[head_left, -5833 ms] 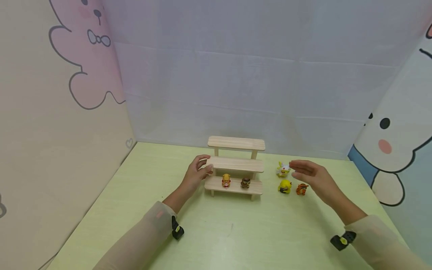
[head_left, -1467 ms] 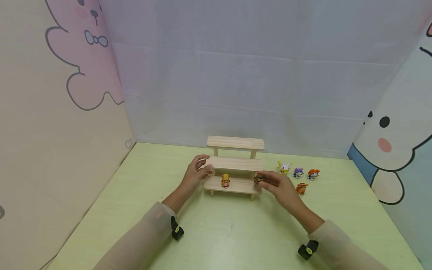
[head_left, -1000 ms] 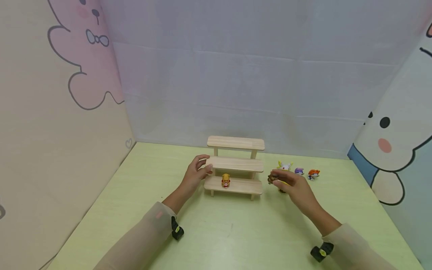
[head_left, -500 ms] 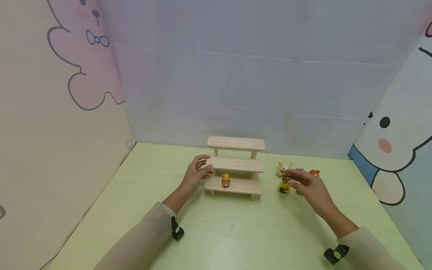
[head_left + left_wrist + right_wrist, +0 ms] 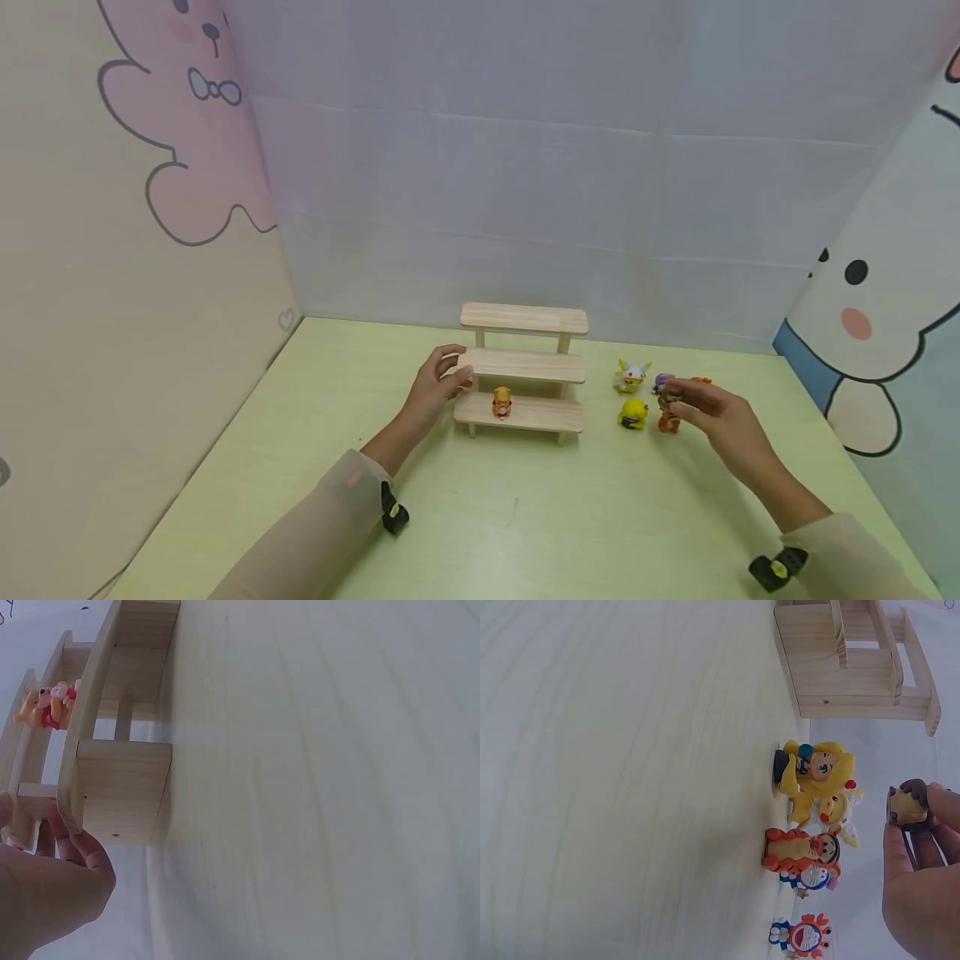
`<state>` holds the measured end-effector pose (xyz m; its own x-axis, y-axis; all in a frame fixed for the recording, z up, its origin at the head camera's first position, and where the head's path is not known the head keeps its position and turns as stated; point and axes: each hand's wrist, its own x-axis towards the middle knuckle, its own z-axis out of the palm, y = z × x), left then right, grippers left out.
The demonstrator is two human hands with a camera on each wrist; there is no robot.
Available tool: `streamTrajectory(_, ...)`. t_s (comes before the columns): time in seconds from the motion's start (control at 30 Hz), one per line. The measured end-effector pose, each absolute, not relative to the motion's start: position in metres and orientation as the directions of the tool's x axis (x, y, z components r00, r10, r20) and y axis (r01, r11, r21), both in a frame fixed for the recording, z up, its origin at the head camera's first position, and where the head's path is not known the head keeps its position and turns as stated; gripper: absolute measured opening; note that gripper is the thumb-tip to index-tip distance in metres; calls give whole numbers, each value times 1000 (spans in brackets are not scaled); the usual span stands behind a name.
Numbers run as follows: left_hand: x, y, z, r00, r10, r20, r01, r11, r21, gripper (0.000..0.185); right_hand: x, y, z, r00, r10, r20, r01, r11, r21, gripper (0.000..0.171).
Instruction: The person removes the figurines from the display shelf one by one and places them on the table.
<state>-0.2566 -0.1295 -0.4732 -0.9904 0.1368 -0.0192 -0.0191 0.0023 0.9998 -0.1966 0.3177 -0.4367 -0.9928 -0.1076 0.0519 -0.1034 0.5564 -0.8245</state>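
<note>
Two hands work at mid-frame on the green table (image 5: 487, 517). Left of centre, the left hand (image 5: 435, 387) grips the end of the wooden stepped shelf (image 5: 522, 367), fingers curled round its middle board. Right of centre, the right hand (image 5: 712, 408) pinches a small brown figure (image 5: 906, 807) between thumb and fingertips, above the orange tiger figure (image 5: 799, 851). One yellow bear figure (image 5: 502, 402) stands on the shelf's lowest step.

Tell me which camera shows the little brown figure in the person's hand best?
The right wrist view: the brown figure sits pinched in the right hand, close and unblocked. The head view shows only a speck at the fingertips; the left wrist view misses it.
</note>
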Motion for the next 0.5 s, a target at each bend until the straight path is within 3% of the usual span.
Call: streamTrajectory(0.5,-257,-127,-473,-993,114,-16,-16,-5,1000,44,-201,354,-458,-995,-76,63,-93,516,-851,56)
